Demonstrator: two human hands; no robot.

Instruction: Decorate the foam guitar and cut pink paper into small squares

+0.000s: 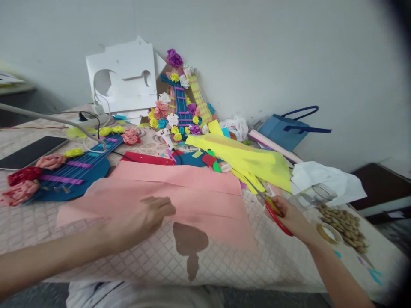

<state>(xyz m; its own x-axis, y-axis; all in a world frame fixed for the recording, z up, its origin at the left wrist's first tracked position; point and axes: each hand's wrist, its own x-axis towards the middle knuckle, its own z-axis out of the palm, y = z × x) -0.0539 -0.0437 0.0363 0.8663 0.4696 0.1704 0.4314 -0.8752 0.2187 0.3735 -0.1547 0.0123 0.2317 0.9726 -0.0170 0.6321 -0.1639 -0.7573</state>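
A large pink paper sheet (180, 194) lies across the middle of the table. My left hand (141, 220) rests on its near edge with the fingers curled together over the paper. My right hand (293, 218) is to the right of the sheet, closed around the red handles of a pair of scissors (272, 209). The scissor blades point up and left toward a yellow paper sheet (250, 160). A brown stain (189, 244) marks the quilted table cover just below the pink paper.
A blue paper guitar (73, 169) with paper roses lies at the left beside a dark phone (32, 152). Another decorated guitar (181, 102) leans on the wall by white cut card (123, 79). At right: a blue bag (282, 130), white paper (327, 179), nuts (345, 222), a tape roll (329, 233).
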